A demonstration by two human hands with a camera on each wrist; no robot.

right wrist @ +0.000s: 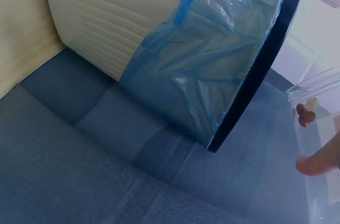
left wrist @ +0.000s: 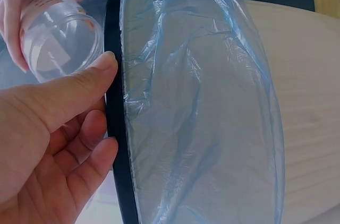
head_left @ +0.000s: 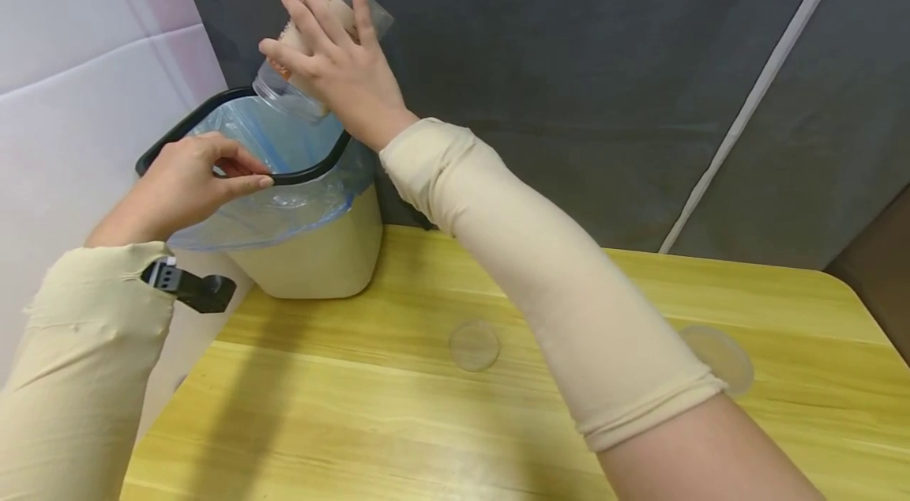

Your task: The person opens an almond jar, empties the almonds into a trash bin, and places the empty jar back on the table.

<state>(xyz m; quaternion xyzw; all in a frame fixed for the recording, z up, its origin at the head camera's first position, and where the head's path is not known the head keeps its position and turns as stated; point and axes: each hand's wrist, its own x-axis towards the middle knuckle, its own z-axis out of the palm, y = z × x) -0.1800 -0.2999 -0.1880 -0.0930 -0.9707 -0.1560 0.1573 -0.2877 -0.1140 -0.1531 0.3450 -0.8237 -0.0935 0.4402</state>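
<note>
My right hand (head_left: 344, 70) grips a clear plastic jar (head_left: 287, 96) with a printed label, tilted mouth-down over the bin's opening. Several small brown pieces (right wrist: 306, 113) sit inside near the jar's mouth in the right wrist view. With thumb and fingers, my left hand (head_left: 181, 181) pinches the near side of the black rim (head_left: 309, 174) of a cream trash bin (head_left: 313, 256). A translucent blue bag (head_left: 291, 207) lines this bin and folds down over its outside. In the left wrist view the jar's open mouth (left wrist: 95, 35) shows beyond the rim.
The bin stands at the far left corner of a yellow wood-grain table (head_left: 355, 406). Two clear round discs lie there, a small one (head_left: 474, 345) mid-table and a larger one (head_left: 725, 359) partly behind my right forearm. A dark grey partition (head_left: 569, 74) rises behind; a white wall (head_left: 71, 129) stands left.
</note>
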